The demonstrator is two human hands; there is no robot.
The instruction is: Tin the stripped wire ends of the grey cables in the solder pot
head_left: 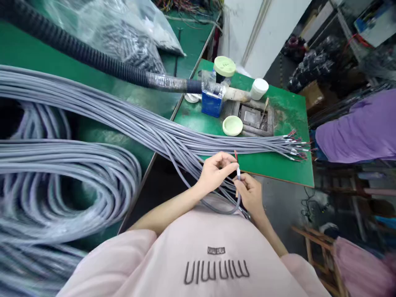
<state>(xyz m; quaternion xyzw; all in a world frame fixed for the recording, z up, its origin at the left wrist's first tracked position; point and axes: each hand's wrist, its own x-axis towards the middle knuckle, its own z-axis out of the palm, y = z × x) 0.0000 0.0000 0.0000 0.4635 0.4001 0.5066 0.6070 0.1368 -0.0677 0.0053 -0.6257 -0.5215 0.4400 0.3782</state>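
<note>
Both my hands are at the stripped end of one grey cable (231,210), just in front of my shirt. With thumb and forefinger, my left hand (218,170) pinches the cable's end near its thin red and dark wires (236,155). Below it, my right hand (250,193) grips the grey jacket beside a white band (238,171). From there the cable loops down and back to the left. Beyond my hands a thick bundle of grey cables (198,140) runs across the green board, its stripped ends (295,145) fanned out at the right.
A black corrugated hose (108,62) reaches over a blue box (212,103). Near it are a soldering pot (252,116), a pale green lid (232,125), a white jar (259,88) and a lidded tub (224,68). Coiled cables (117,185) lie left. A person's purple sleeve (355,128) shows at right.
</note>
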